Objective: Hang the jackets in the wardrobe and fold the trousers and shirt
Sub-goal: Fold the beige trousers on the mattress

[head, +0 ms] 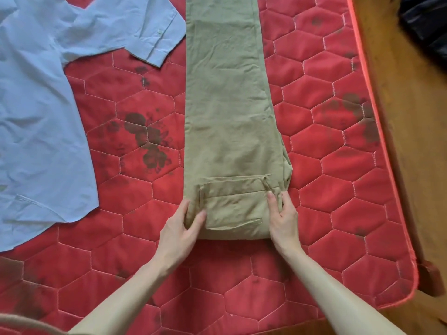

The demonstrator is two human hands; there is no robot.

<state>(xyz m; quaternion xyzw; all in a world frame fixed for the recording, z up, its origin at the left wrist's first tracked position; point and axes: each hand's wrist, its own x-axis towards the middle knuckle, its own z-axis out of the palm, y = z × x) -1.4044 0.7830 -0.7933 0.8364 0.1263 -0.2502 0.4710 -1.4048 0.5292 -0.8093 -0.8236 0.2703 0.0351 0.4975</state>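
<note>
— Pinching the waistband of the khaki trousers [227,112], laid leg-on-leg along the red mattress [338,189], left hand [180,228] and right hand [283,218] each grip a corner.

— Best next, probably: keep edges square and fold evenly; the blue shirt [36,117] waits alongside.

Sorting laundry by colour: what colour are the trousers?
Khaki-olive trousers, plain, clearest in the head view.

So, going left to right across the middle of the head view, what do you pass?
Light blue short-sleeved shirt → bare strip of red quilted mattress → folded khaki trousers → mattress again → brown wooden floor.
</note>
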